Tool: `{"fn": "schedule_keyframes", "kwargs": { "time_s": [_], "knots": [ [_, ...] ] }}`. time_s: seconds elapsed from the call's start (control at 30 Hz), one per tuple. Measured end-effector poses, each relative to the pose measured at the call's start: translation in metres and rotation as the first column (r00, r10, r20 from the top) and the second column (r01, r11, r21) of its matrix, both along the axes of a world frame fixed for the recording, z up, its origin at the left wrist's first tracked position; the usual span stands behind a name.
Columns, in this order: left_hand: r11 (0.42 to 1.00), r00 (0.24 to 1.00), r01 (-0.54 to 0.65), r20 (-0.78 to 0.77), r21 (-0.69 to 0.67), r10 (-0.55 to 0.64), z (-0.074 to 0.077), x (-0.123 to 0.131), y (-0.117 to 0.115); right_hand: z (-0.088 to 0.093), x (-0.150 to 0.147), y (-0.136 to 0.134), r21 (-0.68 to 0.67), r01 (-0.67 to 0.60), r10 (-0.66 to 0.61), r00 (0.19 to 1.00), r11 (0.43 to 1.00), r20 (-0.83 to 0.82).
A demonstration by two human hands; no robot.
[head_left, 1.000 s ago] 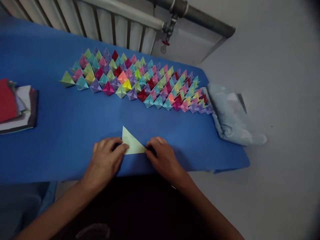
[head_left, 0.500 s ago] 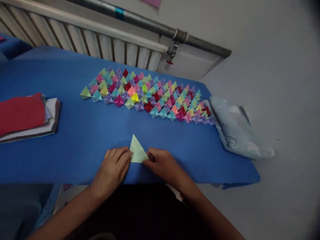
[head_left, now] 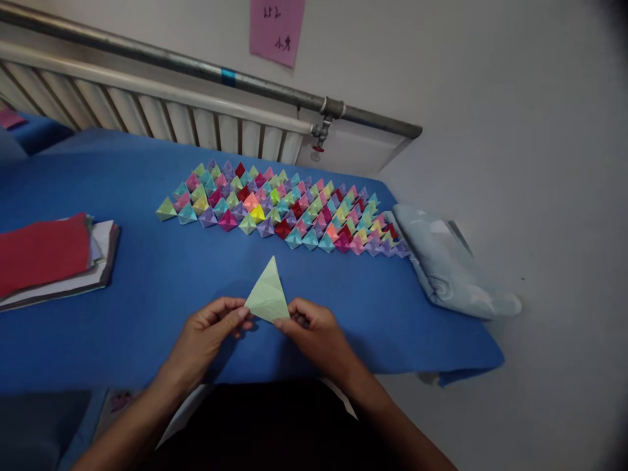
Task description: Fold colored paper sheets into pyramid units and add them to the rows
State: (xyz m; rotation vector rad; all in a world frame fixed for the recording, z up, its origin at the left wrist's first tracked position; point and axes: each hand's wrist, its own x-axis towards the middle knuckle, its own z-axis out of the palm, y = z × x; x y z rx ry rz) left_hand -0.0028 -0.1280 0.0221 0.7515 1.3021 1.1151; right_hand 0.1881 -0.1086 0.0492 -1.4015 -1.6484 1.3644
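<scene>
A pale green sheet of paper (head_left: 269, 293), folded into a triangle, is held between my two hands with its point away from me. My left hand (head_left: 212, 330) pinches its left corner between thumb and fingers. At the lower right corner, my right hand (head_left: 314, 330) grips the paper, thumb on top and fingers curled beneath. Creases run across the triangle's face. Beyond it, rows of small folded paper pieces (head_left: 265, 227) in many colours stand closely packed on the blue table cover (head_left: 161, 327).
On the left lies a stack of papers with a red sheet (head_left: 44, 252) on top. A folded grey-blue cloth (head_left: 441, 261) rests at the table's right end. Behind are a white radiator (head_left: 196, 121), a metal pipe (head_left: 275, 91) and a pink note (head_left: 277, 29) on the wall.
My left hand has gone from lying over the paper's left edge to pinching its corner. The triangle has turned and appears lifted. The view has tilted up, showing more of the pink note.
</scene>
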Motion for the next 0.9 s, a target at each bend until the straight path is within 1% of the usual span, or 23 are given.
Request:
{"fn": "schedule_keyframes", "kwargs": {
  "time_s": [0.1, 0.2, 0.27, 0.33, 0.37, 0.4, 0.47, 0.57, 0.77, 0.9],
  "knots": [
    [0.996, 0.994, -0.075, 0.076, -0.053, 0.079, -0.001, -0.001, -0.001, -0.001, -0.003, -0.003, 0.015, -0.004, 0.004, 1.0, 1.0, -0.014],
    [0.99, 0.977, -0.089, 0.182, -0.109, 0.108, -0.001, -0.005, 0.0, 0.006, -0.002, -0.005, 0.062, -0.011, 0.014, 0.999, 0.998, -0.049],
    [0.99, 0.967, -0.067, 0.238, -0.122, 0.095, 0.0, -0.007, 0.001, 0.012, 0.0, -0.003, 0.176, 0.05, -0.038, 0.997, 0.983, -0.069],
    [0.992, 0.96, -0.045, 0.271, -0.118, 0.075, 0.001, -0.008, 0.001, 0.018, 0.001, 0.0, 0.332, 0.118, -0.1, 0.992, 0.936, -0.072],
    [0.993, 0.957, -0.03, 0.282, -0.116, 0.061, 0.002, -0.008, 0.001, 0.021, 0.001, 0.003, 0.396, 0.133, -0.114, 0.991, 0.908, -0.07],
    [0.993, 0.956, -0.014, 0.29, -0.114, 0.047, 0.002, -0.008, 0.0, 0.022, -0.001, 0.005, 0.44, 0.134, -0.116, 0.991, 0.888, -0.068],
    [0.994, 0.953, 0.016, 0.302, -0.11, 0.018, 0.002, -0.007, -0.001, 0.022, -0.005, 0.008, 0.464, 0.116, -0.099, 0.993, 0.878, -0.061],
    [0.994, 0.95, 0.052, 0.31, -0.099, -0.019, 0.001, -0.006, -0.004, 0.019, -0.014, 0.01, 0.409, 0.103, -0.073, 0.993, 0.907, -0.089],
    [0.991, 0.948, 0.101, 0.312, -0.09, -0.068, 0.0, -0.008, -0.006, 0.015, -0.018, 0.015, 0.195, 0.097, -0.044, 0.965, 0.976, -0.258],
    [0.989, 0.947, 0.125, 0.306, -0.074, -0.097, 0.002, -0.009, -0.005, 0.013, -0.016, 0.018, 0.059, 0.088, -0.062, 0.935, 0.994, -0.35]
  ]
}}
